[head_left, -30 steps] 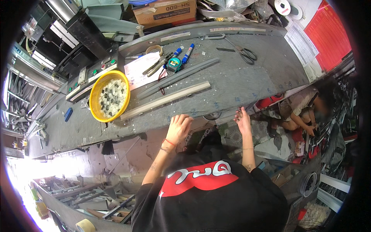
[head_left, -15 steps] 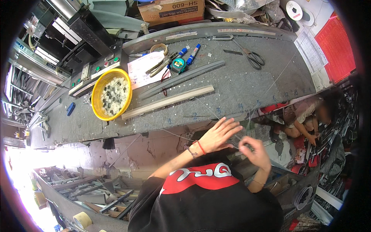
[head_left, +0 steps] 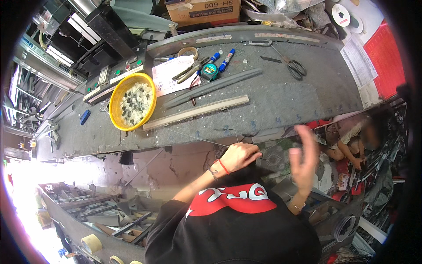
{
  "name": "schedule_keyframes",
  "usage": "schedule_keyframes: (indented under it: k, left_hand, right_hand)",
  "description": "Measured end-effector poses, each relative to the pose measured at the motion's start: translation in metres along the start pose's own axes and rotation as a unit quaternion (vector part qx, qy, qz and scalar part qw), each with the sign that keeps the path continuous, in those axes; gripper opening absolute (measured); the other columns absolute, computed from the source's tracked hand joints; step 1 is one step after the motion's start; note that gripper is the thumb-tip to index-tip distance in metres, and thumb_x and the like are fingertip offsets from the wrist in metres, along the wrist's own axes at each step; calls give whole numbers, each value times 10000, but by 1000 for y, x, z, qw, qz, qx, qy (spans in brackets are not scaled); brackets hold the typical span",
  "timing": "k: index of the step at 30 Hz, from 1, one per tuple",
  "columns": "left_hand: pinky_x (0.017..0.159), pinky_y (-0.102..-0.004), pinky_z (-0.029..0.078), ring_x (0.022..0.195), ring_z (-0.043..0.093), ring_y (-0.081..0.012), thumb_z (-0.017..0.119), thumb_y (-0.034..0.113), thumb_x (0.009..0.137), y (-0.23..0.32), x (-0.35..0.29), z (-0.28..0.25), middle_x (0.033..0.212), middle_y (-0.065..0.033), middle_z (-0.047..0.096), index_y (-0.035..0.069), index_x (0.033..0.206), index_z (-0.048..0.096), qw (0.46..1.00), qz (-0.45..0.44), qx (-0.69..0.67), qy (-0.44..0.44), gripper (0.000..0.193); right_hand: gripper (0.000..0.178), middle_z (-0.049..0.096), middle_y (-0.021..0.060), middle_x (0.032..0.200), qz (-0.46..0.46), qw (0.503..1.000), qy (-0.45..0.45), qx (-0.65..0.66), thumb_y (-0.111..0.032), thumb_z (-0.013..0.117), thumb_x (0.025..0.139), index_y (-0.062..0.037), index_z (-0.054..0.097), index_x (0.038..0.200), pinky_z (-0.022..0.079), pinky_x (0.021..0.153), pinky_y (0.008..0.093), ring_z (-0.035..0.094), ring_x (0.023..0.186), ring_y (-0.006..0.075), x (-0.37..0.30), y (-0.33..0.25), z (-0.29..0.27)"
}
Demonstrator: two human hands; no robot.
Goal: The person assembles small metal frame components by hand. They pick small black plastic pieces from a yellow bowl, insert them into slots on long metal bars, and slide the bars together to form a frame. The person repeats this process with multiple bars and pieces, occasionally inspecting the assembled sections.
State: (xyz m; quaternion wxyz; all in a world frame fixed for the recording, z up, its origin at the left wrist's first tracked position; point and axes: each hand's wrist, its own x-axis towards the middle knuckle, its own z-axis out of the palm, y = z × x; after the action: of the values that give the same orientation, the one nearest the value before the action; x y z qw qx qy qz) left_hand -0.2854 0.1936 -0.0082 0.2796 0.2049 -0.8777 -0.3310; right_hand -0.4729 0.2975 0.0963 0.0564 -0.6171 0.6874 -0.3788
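Observation:
My left hand point(head_left: 240, 157), a red string at its wrist, is closed just off the bench's near edge. A thin pale cord point(head_left: 198, 139) runs from the bench into its fingers, and a second fine strand rises from there toward the end of a light grey strip point(head_left: 198, 113). Blurred by motion, my right hand point(head_left: 304, 160) is lifted to the right, thumb and fingers apart, with nothing seen in it. Behind the light strip lies a darker grey strip point(head_left: 215, 88). The yellow basket point(head_left: 153, 108) beside them holds many small white and dark pieces.
On the bench point(head_left: 281, 97) lie scissors point(head_left: 295, 68), a tape measure point(head_left: 210, 71), blue markers point(head_left: 227, 60), pliers point(head_left: 189, 71) and a paper sheet point(head_left: 162, 81). Another person point(head_left: 347, 143) crouches at the right. A bin of offcuts point(head_left: 101, 215) stands lower left.
My left hand has drawn slightly left and down, its fingers going from stretched to curled. My right hand has moved right and up, its fingers opening. The whole view has shifted slightly.

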Motion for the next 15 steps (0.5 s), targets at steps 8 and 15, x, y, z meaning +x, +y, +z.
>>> schedule_keyframes:
  k: [8,15]
  left_hand:
    - [557,-382,457,637,590,-284,635,111,785,-1,-34,-32,665,-98,574,93,860,622,997,-45,25,62,77]
    - [519,-387,431,601,577,-307,589,120,837,-48,-58,-65,627,-116,547,90,813,586,969,-176,69,157,38]
  right_hand:
    - [195,673,103,908,14,925,-368,98,-216,564,886,-67,664,965,470,793,388,616,878,308,9,27,32]
    - [183,618,56,819,66,998,2,-19,-142,514,940,9,606,893,404,677,273,483,714,140,27,108,-84]
